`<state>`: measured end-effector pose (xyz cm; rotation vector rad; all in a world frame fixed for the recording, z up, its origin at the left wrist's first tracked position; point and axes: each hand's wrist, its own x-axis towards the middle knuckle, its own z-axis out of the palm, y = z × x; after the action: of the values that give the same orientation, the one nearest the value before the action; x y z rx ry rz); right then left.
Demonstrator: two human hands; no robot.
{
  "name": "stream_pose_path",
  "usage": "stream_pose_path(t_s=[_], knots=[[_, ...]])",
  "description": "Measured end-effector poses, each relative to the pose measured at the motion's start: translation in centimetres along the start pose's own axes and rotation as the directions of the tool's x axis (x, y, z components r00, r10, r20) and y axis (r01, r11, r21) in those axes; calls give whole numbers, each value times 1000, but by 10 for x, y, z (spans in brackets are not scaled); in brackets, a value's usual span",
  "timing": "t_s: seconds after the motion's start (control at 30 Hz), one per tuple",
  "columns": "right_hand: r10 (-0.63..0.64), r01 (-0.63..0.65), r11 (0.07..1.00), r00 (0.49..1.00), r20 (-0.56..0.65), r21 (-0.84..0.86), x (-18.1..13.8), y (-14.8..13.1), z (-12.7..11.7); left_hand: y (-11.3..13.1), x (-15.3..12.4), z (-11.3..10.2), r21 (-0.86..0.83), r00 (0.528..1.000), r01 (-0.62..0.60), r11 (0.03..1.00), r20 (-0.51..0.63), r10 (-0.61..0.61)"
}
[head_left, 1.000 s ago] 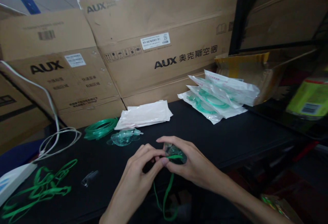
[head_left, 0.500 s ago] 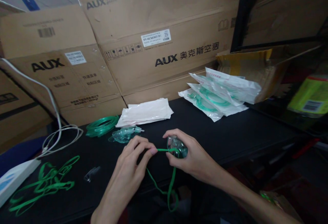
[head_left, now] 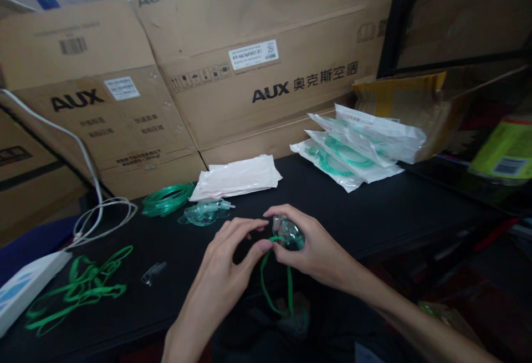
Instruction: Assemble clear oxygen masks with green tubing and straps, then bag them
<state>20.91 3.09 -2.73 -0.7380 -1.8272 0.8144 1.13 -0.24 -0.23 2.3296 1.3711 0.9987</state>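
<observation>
**At the counter's near edge: both hands on one mask and its strap**

At the near edge of the black counter (head_left: 374,219); clock read from the hands, 12 pointing away from the person.

- Right hand (head_left: 320,249): closed around a small clear-green mask (head_left: 290,234), thumb on top, fingers curled beneath. The mask sits just above the counter, its left side turned toward the other hand. Judged: cupped this way so the rim is steady and that side stays exposed.
- Left hand (head_left: 224,274): narrow pinch, thumb and forefinger tips together on the green strap (head_left: 288,288) where it meets the mask, at the mask's 9 o'clock. Remaining fingers are loosely curled.
- The strap's slack hangs as a loop toward 6 o'clock, past the counter edge. It looks limp and appears to drop wherever it is not held.

Surroundings:
- 10 o'clock: second mask (head_left: 203,212) lying on the counter, with a coil of green tubing (head_left: 168,199) just beyond it. Touching or apart, cannot tell.
- 12 o'clock: flat white pouches (head_left: 239,175), stacked.
- 1 to 2 o'clock: sealed packs (head_left: 357,149), fanned, green contents showing through.
- 9 o'clock: loose straps (head_left: 78,288) in a tangle, with a small clear piece (head_left: 153,273) between the tangle and the hands.
- 10 o'clock, far: white cable (head_left: 100,216), looped.
- Cardboard boxes (head_left: 249,47) wall the back.

Judged: each kind of part keeps its own heap, with loose parts to the left and sealed packs to the right.
</observation>
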Motion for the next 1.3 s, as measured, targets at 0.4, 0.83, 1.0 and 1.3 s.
stream_pose_path(t_s=[0.4,0.83,1.0,1.3], knots=[[29,-29,1000,998,-64,-7,0,0,0,-9,1,-5,50,1000,-25,998,-11,25],[187,-181,975,982,-40,127,-1,-2,-5,14,0,21,-155,963,252,955,136,-232],[157,-156,984,988,-3,88,-3,-3,-7,22,5,33,-197,976,200,960,126,-178],[129,-123,977,991,-23,174,-2,3,0,13,1,14,-37,981,185,982,70,-182]])
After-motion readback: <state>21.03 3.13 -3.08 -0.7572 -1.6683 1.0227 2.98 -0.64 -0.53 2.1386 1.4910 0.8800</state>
